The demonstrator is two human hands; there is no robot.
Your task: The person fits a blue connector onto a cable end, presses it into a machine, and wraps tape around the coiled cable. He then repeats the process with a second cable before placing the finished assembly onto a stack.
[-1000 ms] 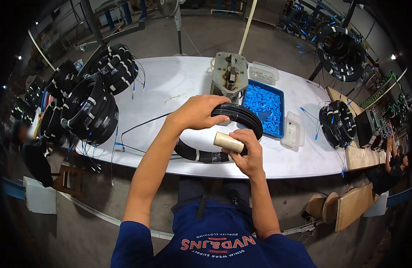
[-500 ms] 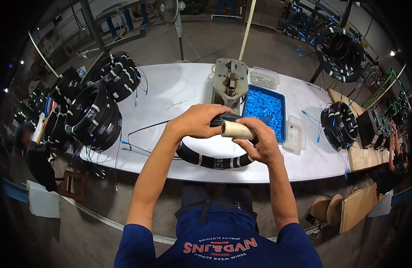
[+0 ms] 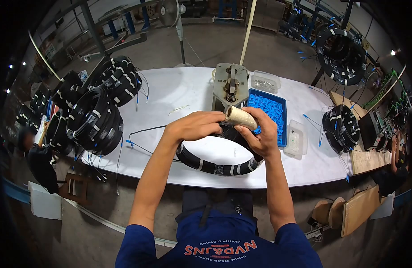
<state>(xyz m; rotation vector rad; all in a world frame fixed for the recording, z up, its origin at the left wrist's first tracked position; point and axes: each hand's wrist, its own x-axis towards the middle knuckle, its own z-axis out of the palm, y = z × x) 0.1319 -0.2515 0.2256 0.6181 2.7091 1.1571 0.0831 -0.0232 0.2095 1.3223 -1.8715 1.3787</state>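
Observation:
A coil of black cable (image 3: 219, 169), banded with white strips and clear wrap, rests on the white table between my forearms. My left hand (image 3: 195, 127) is closed on the coil's far side, its fingertips partly hidden. In my right hand (image 3: 262, 134) is a pale, hollow roll (image 3: 240, 117), gripped between thumb and fingers just above the coil. The roll is tilted, its open end facing left. One loose cable end with a blue connector (image 3: 130, 143) sticks out to the left of the coil.
A metal hand-press-like device (image 3: 231, 85) stands beyond my hands. Right of it are a blue tray (image 3: 283, 127) of blue connectors and clear plastic boxes (image 3: 296, 140). Stacked cable coils (image 3: 94, 120) stand left, another coil (image 3: 341, 128) right. A person (image 3: 38, 152) is at far left.
The roll in my right hand has tilted, its left end rising and turning away. My left hand's fingers have closed in flatter over the coil. The camera view has shifted slightly.

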